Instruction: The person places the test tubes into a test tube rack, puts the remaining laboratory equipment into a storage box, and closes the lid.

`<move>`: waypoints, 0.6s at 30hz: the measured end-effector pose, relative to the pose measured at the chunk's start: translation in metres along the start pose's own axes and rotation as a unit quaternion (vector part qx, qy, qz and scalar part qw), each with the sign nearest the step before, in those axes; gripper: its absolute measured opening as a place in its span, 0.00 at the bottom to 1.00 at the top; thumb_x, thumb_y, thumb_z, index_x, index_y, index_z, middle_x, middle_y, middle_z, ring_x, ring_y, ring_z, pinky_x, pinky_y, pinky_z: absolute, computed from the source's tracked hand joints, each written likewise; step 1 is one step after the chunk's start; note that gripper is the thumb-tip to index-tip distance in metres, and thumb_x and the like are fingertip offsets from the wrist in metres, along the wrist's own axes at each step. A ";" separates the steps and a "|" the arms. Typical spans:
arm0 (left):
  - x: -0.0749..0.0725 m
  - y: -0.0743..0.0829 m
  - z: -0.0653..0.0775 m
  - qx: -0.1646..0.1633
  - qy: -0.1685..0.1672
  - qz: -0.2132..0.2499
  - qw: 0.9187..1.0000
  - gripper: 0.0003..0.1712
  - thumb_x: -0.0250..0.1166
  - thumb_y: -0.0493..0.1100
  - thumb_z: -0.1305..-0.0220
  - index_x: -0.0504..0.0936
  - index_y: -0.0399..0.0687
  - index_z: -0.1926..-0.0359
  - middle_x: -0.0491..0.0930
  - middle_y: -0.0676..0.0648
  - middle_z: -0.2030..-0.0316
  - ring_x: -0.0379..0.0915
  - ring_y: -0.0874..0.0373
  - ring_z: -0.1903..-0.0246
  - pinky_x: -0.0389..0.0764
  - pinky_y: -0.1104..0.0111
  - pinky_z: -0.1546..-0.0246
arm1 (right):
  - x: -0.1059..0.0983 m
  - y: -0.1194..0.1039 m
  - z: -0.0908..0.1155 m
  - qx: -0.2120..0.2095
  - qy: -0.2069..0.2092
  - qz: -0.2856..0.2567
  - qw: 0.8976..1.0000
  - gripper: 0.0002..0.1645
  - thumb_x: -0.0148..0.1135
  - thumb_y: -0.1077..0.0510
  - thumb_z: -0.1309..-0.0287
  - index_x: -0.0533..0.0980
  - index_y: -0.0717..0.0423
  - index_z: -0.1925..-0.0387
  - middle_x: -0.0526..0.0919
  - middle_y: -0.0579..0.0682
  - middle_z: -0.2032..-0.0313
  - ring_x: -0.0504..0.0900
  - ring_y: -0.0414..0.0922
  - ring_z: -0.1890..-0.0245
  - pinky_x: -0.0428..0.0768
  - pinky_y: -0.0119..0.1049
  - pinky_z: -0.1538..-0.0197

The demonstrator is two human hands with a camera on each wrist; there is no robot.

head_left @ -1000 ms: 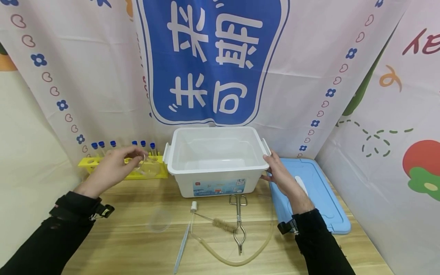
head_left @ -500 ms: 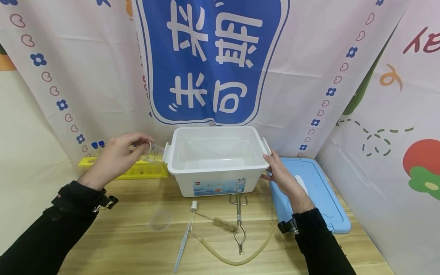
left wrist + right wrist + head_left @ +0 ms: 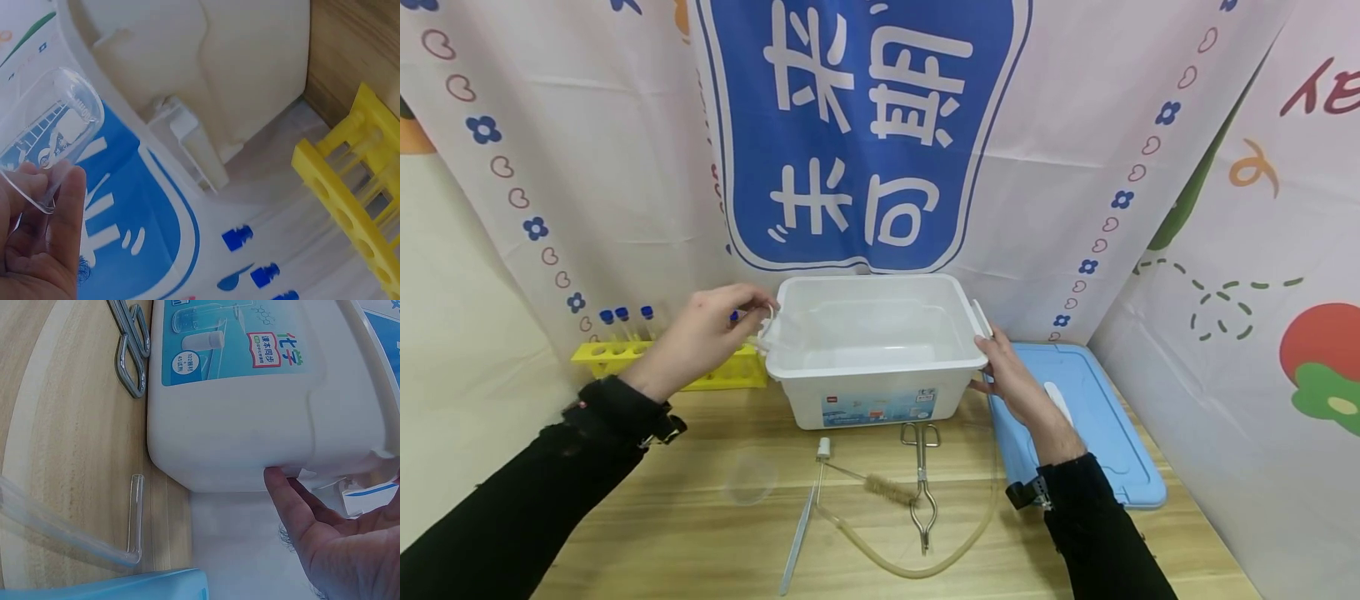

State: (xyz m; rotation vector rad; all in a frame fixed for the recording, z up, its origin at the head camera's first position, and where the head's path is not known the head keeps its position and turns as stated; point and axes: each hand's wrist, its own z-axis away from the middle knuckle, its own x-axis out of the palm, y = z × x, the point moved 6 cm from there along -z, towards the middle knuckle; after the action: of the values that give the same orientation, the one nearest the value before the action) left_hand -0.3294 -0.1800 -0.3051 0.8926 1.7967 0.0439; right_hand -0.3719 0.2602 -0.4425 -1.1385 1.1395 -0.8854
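My left hand [image 3: 718, 333] pinches a clear beaker [image 3: 59, 119] by its rim, at the left end of a white plastic storage box [image 3: 865, 379]. White graduation marks show on the beaker in the left wrist view; in the head view it is faint against the box. My right hand [image 3: 1011, 379] holds the box's right end, thumb at the rim and fingers against the side below, as the right wrist view [image 3: 337, 531] also shows. Beneath my left arm stands a yellow test tube rack [image 3: 606, 357] with several blue-capped tubes, partly hidden.
In front of the box lie crucible tongs [image 3: 921, 479], a tube brush [image 3: 887, 490], tweezers [image 3: 797, 542], a stopper [image 3: 823, 450] with rubber tubing [image 3: 917, 573], and a clear round dish [image 3: 751, 482]. A blue lid [image 3: 1075, 425] lies at the right.
My left hand has carried the beaker rightward from above the tube rack to the box's left rim. My right hand and the box have stayed put.
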 end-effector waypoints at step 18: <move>0.057 0.009 -0.039 0.039 -0.094 -0.003 0.995 0.11 0.67 0.34 0.12 0.90 0.43 0.38 0.95 0.43 0.44 0.93 0.48 0.41 0.95 0.49 0.34 | 0.000 0.000 0.001 -0.001 -0.002 -0.001 1.000 0.51 0.42 0.31 0.06 0.33 0.40 0.01 0.51 0.66 0.06 0.62 0.73 0.08 0.76 0.74 0.16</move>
State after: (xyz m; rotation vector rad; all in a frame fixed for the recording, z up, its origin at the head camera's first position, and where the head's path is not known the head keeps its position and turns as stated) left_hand -0.3645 -0.1255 -0.3306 0.9147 1.6353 -0.1112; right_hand -0.3714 0.2602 -0.4429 -1.1435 1.1360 -0.8823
